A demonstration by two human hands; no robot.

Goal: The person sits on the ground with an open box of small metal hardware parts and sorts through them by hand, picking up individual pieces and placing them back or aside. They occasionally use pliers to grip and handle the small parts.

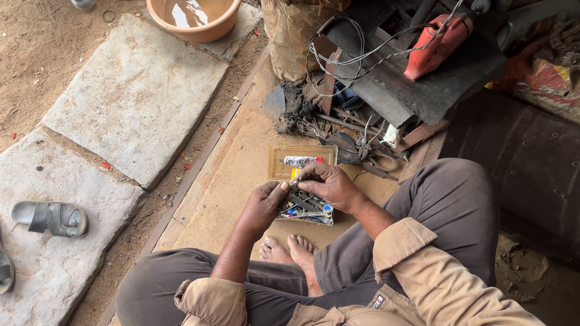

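I sit cross-legged on a wooden board. My left hand (264, 204) and my right hand (329, 183) meet over a small clear plastic box (309, 210) full of little tools and bits. Both pinch a small thin metal piece (295, 180) between their fingertips. Just beyond them lies the box's open lid (273, 163), with a small tube (300, 161) resting in it. My bare feet (289, 250) are tucked under the box.
A heap of scissors, pliers and metal scraps (356, 142) lies ahead of the box. A red power tool (435, 45) with tangled wire sits on dark sheeting. A water-filled basin (193, 17), stone slabs (136, 96) and a sandal (51, 217) are at the left.
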